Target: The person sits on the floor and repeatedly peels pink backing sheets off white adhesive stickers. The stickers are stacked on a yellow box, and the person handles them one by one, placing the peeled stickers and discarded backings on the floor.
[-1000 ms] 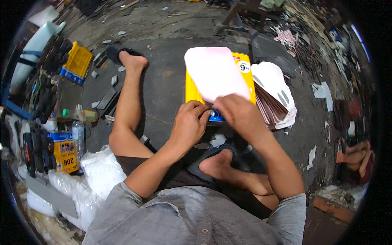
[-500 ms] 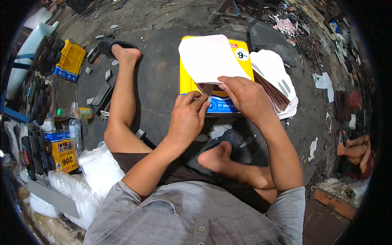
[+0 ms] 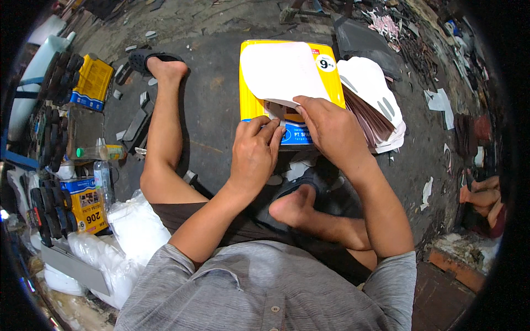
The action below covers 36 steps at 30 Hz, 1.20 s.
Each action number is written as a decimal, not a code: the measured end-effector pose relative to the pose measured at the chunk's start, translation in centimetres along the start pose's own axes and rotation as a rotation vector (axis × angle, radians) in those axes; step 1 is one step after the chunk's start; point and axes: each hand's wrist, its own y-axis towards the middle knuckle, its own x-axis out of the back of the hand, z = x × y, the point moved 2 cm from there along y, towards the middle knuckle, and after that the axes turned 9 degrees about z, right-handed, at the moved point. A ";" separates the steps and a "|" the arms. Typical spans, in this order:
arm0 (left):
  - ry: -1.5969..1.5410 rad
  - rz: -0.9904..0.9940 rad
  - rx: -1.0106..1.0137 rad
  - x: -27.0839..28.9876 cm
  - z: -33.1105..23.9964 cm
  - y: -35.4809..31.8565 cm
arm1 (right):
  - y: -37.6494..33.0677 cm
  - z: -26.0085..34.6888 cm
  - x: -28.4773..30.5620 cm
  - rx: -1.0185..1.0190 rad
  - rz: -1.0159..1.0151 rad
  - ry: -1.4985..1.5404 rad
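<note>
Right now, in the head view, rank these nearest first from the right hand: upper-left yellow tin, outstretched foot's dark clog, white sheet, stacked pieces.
1. White sheet: pinched in the right hand.
2. Stacked pieces: just to its right.
3. Dark clog: far left, on the outstretched foot.
4. Yellow tin: left, beyond the clog.

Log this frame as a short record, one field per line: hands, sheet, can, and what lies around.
Left hand: at the can's near end, fingertips by a thin pale strip; grip unclear
Right hand: pinching the sheet's near edge between thumb and fingers
Sheet: pale, lying over the can, near edge raised
Can: yellow and blue, printed face up
Right of can: stack of cut pieces, white on top with grey ovals
Far left: green-capped bottle, lying down
</note>
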 end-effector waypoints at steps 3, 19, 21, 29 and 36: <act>0.001 0.011 -0.004 0.0 0.1 -0.1 | -0.2 0.3 -0.4 -0.004 0.017 0.008; -0.028 0.000 -0.040 0.2 0.5 -0.3 | -0.5 0.6 -0.9 0.032 -0.046 0.031; -0.021 0.010 -0.040 0.3 0.5 -0.4 | -0.8 0.8 -1.2 0.033 -0.024 0.013; -0.021 -0.001 -0.040 0.2 0.6 -0.5 | -0.9 0.8 -1.6 0.063 -0.038 0.017; -0.047 -0.014 -0.036 0.2 0.6 -0.3 | -0.4 0.5 -0.9 0.030 -0.046 0.010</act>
